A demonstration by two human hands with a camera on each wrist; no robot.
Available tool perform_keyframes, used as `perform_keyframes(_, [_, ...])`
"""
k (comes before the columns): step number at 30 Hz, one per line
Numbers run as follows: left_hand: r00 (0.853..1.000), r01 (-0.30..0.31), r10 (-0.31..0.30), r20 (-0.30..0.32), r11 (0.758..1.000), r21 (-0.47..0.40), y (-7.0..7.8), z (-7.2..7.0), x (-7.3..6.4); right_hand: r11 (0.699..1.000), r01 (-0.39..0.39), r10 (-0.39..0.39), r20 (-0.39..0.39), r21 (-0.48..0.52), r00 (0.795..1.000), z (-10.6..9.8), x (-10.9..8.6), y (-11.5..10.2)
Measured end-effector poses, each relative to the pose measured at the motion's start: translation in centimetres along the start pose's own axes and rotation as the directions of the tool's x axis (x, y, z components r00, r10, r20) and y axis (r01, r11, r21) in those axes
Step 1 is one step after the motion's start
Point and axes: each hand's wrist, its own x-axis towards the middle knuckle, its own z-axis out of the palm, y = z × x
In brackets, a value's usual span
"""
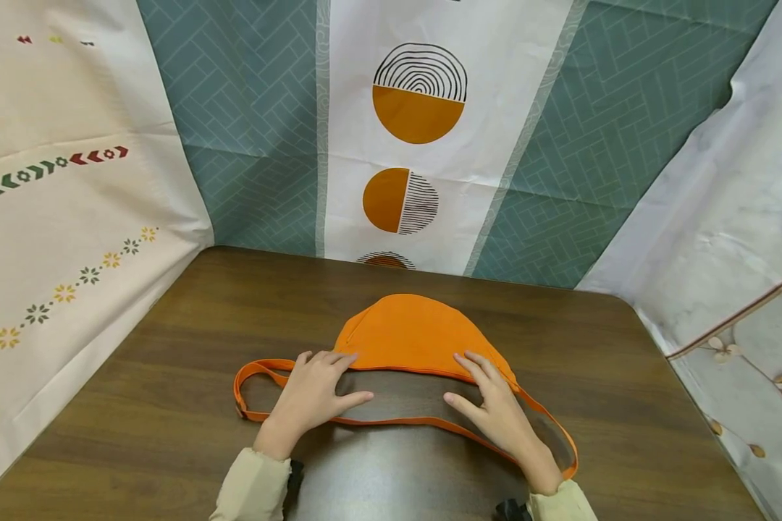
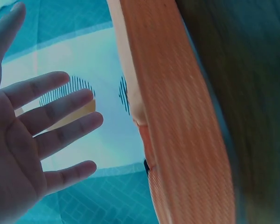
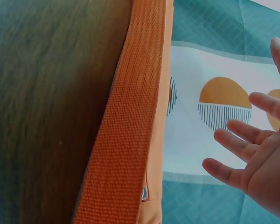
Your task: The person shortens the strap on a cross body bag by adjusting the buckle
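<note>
An orange waist bag (image 1: 413, 333) lies flat on the dark wooden table, its curved side toward the back. Its orange strap (image 1: 404, 421) loops round in front, with a folded end and buckle at the left. My left hand (image 1: 314, 391) hovers over the bag's left end with fingers spread. Over the right end is my right hand (image 1: 495, 409), also spread. In the left wrist view the left hand (image 2: 42, 126) holds nothing, and the strap (image 2: 177, 112) runs close to the camera. The right wrist view shows the right hand (image 3: 261, 144) with its fingers apart beside the strap (image 3: 126, 121).
The brown table (image 1: 189, 347) extends on both sides of the bag. A teal and white patterned cloth (image 1: 254, 130) hangs behind it. White cloths flank the table, one with printed flowers (image 1: 65, 293) on the left and one (image 1: 723, 239) on the right.
</note>
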Motion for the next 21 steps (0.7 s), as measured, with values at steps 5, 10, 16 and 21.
perform_keyframes(5, [1.0,0.018,-0.018,-0.017,1.0,0.0,-0.8,-0.2,-0.7,0.999,-0.022,0.021,0.02,0.032,1.0,0.3,0.0,-0.1])
perform_keyframes(10, [0.998,0.038,-0.038,-0.042,0.999,0.002,-1.5,-0.5,-1.4,0.998,-0.023,0.021,0.032,0.051,0.999,0.5,0.1,-0.2])
perform_keyframes(16, [0.996,0.052,-0.053,-0.076,0.999,-0.015,-2.4,-0.8,-2.0,0.996,-0.018,0.014,0.048,0.085,0.999,0.6,0.1,-0.3])
perform_keyframes(21, [0.991,0.061,-0.063,-0.115,0.998,-0.019,-3.2,-1.1,-2.7,0.994,-0.014,0.008,0.056,0.109,0.998,0.8,0.1,-0.4])
